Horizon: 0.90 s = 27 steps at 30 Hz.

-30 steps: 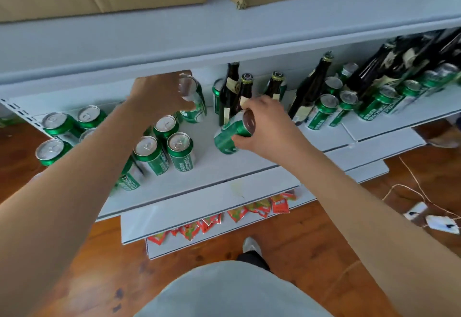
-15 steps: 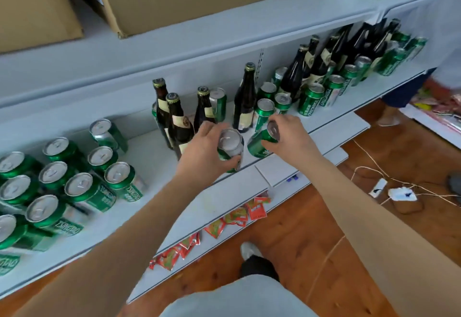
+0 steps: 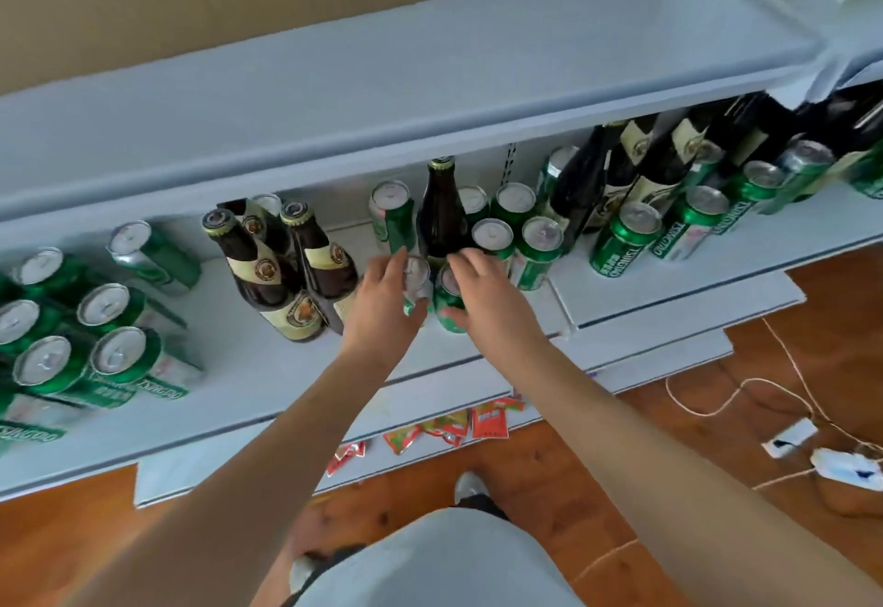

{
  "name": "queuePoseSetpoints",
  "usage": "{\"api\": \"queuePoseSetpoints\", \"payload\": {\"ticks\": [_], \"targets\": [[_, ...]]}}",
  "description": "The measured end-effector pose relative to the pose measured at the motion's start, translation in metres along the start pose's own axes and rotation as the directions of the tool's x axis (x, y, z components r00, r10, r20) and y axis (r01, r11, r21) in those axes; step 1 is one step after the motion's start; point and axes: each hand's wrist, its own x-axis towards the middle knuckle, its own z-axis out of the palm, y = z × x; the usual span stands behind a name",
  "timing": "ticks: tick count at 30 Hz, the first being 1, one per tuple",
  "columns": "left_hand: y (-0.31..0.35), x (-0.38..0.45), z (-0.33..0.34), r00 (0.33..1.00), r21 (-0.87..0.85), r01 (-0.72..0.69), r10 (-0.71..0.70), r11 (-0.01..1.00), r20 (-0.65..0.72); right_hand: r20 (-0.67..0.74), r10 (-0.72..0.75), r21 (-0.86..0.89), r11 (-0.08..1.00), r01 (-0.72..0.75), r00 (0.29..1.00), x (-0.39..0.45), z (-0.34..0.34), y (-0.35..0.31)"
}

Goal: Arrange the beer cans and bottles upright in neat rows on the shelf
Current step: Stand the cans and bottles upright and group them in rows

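Cans are being set down two at once: the left hand [image 3: 382, 305] grips one green can [image 3: 414, 282] from above and the right hand [image 3: 492, 293] grips another [image 3: 446, 300], the pair side by side and upright on the shelf [image 3: 267, 382]. Both stand just in front of the tall dark bottle [image 3: 440, 212], which serves as the marker here. Right of that bottle sits a small cluster of upright cans [image 3: 518, 233], then more bottles and cans leaning on each other further right. Left of it stand two brown bottles [image 3: 286, 281], and well beyond them a block of cans [image 3: 95, 339]. The step in hand looks like placing this pair into the row beside the cluster. Next would likely be letting go cleanly without tipping them, then straightening the leaning stock to the bottle's right.
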Motion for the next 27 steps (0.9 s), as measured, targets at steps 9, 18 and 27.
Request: {"api": "queuePoseSetpoints", "payload": {"ticks": [9,18,27], "targets": [[0.074,-0.001,-0.010,0.902,0.163,-0.285,0.322,0.945,-0.287,-0.130,0.188,-0.083,0.976,-0.200,0.973,0.010,-0.054,0.086],[0.120,0.062,0.032,0.968,0.657,-0.240,0.123,0.715,0.220,-0.044,0.296,0.063,0.954,-0.293,0.954,0.011,-0.033,0.110],[0.129,0.057,0.028,0.920,0.548,-0.386,0.268,0.742,0.284,-0.109,0.287,0.242,0.936,-0.255,0.952,-0.039,-0.059,0.127]]}}
